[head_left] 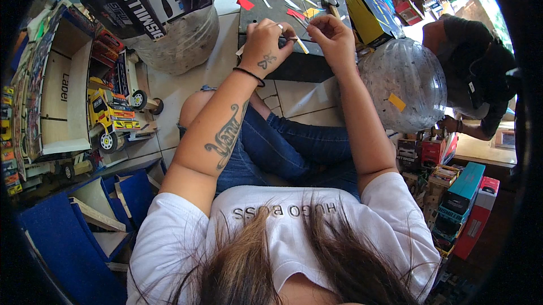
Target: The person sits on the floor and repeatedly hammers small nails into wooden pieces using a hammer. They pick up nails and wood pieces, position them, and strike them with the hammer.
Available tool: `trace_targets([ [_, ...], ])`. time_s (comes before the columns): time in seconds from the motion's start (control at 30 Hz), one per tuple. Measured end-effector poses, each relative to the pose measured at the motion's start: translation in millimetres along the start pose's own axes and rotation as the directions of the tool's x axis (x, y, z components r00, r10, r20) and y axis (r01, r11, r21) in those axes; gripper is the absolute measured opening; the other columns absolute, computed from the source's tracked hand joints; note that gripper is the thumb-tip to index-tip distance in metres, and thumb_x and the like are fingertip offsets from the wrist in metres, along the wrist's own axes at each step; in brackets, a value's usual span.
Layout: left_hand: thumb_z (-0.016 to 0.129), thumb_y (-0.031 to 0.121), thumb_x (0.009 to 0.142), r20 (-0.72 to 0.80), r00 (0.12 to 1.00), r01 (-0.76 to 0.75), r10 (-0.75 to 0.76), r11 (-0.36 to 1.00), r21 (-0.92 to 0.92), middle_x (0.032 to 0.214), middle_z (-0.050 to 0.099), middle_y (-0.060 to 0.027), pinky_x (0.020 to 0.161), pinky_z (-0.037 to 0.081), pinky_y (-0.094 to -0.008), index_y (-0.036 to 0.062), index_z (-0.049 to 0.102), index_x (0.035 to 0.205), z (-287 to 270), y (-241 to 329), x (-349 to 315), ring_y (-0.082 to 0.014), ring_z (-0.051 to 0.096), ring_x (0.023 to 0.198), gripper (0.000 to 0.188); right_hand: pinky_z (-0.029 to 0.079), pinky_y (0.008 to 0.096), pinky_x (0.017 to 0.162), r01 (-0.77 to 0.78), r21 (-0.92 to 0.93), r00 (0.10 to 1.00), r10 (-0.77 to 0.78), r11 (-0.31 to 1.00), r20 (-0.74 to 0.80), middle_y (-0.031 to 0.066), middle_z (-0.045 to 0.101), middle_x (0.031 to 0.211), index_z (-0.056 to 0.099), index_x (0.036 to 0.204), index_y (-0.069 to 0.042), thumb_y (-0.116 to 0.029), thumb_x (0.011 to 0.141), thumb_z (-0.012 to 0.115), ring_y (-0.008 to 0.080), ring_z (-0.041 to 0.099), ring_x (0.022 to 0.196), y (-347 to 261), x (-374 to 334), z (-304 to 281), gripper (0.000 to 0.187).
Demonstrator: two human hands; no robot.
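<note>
Hands (266, 42) (334, 36) together on perhaps a thin wooden strip (301, 44)

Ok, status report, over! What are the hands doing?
Left hand and right hand pinching a thin pale strip. Over dark work board. Coloured scraps scattered beyond; nothing blocking.

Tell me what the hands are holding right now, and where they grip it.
A thin pale strip, pinched between both hands over the dark work board: left hand and right hand fingers at its upper part.
</note>
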State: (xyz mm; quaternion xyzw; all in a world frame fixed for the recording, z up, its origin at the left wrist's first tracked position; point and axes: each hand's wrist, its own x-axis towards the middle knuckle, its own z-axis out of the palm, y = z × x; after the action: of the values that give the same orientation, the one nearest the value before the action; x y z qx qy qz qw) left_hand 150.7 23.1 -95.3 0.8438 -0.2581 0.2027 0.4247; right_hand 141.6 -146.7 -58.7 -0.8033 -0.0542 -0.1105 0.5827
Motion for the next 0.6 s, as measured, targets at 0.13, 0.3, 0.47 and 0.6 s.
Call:
trace_targets([
  [0.13,0.07,0.019,0.073,0.057,0.996,0.067,-0.068,0.997,0.033,0.079,0.065,-0.0003,0.083,0.037,-0.0379,0.0171,0.067,0.084,-5,0,-2,-0.0207,0.059,0.085,0.012,0.048,0.0196,0.063,-0.001,-0.067,0.998,0.005,0.998,0.059,0.0009,0.064,0.076,0.064,0.086,0.0,-0.005,0.081,0.069,0.0057,0.058,0.068,0,-3,1,0.009],
  [0.3,0.075,0.021,0.071,0.094,0.988,0.119,-0.118,0.993,-0.004,0.084,0.067,-0.0075,0.079,0.045,-0.0381,0.0128,0.07,0.085,-10,-2,0,-0.0254,0.063,0.081,0.017,0.048,0.0186,0.063,0.013,-0.151,0.997,-0.002,0.989,0.071,0.0009,0.064,0.075,0.065,0.085,-0.001,-0.004,0.08,0.07,0.005,0.059,0.069,-2,-5,8,0.009],
  [0.47,0.077,0.019,0.069,0.066,0.991,0.12,-0.12,0.993,0.007,0.083,0.067,-0.0103,0.076,0.049,-0.0364,0.0105,0.07,0.084,-10,-3,0,-0.0259,0.065,0.077,0.019,0.049,0.0195,0.063,0.072,-0.255,0.994,-0.05,0.964,0.092,0.0021,0.066,0.078,0.065,0.084,0.0,-0.005,0.079,0.071,0.0054,0.06,0.071,-8,-5,9,0.009],
  [0.6,0.077,0.019,0.069,0.085,0.988,0.132,-0.13,0.991,-0.019,0.083,0.067,-0.0108,0.076,0.049,-0.0366,0.0102,0.07,0.084,-10,-3,0,-0.0257,0.065,0.078,0.019,0.049,0.0207,0.064,0.064,-0.29,0.995,-0.039,0.955,0.09,0.0029,0.066,0.077,0.065,0.084,0.001,-0.005,0.079,0.07,0.0062,0.061,0.071,-10,-5,10,0.009],
])
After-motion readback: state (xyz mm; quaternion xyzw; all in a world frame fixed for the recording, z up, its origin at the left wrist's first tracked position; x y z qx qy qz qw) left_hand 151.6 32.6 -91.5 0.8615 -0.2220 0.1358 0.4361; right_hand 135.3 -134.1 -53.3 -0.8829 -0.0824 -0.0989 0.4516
